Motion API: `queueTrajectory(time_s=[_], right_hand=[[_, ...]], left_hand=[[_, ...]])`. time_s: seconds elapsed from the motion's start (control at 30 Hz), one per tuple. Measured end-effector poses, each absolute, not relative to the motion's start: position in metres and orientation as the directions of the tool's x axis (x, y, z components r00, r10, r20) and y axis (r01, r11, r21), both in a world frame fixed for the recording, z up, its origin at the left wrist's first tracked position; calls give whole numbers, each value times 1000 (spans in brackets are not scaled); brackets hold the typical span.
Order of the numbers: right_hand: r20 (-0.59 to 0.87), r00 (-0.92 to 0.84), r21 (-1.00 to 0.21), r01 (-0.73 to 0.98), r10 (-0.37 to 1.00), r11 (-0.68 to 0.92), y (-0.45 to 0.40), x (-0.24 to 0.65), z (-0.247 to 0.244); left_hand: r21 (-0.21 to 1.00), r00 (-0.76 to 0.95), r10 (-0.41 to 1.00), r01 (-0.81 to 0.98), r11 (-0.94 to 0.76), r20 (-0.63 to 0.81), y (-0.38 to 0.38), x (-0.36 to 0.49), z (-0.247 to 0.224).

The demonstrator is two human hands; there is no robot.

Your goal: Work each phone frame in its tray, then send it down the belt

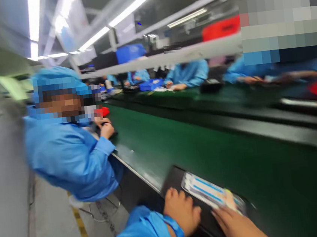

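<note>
Blue-striped white panel (201,188) lies on a black pad (172,178); left hand (182,212) rests on the pad, right hand (236,223) touches the panel, both grips unclear. Beyond, a blue bin's (147,86) contents blur.

head-worn view looks forward and down, left hand (182,211) near, bench (160,137) beyond.

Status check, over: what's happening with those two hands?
Left hand over black mat. Right hand at one end of blue-striped panel. Panel atop mat, partly hidden by right hand.
</note>
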State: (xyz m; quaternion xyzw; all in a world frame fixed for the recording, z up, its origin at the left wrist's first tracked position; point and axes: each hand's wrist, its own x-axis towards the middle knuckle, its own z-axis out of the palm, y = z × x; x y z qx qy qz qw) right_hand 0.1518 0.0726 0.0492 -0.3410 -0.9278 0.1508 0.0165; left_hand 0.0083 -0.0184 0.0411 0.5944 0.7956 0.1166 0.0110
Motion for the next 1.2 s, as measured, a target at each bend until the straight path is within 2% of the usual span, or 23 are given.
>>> queueTrajectory(time_s=[0.07,0.2,0.37,0.57,0.83,0.93,1.03,1.13,1.2], right_hand=[[-96,-762,-212,644,640,735,64,156,64],[-108,-674,-205,735,731,647,67,155,86],[-162,-622,-290,772,766,565,62,163,91],[-218,-670,-464,711,709,529,44,165,96],[-212,-635,-553,705,743,444,39,154,94],[-260,-591,-666,683,764,302,43,158,99],[-362,-534,-781,621,764,64,50,163,105],[-492,-448,-796,578,747,-178,57,164,109],[-601,-366,-764,522,710,-378,60,164,108]], left_hand=[[155,-290,950,950,271,116,-20,8,55],[117,-240,955,968,222,176,-16,3,56],[110,-182,950,981,158,255,-20,0,52],[70,-140,961,989,127,238,-18,-5,59],[25,-97,974,995,94,206,-20,-9,61],[54,-36,974,998,24,223,-21,-7,67],[94,123,956,984,-152,265,-12,-2,76],[167,292,929,928,-332,225,6,6,81],[236,347,917,891,-388,199,17,10,80]])
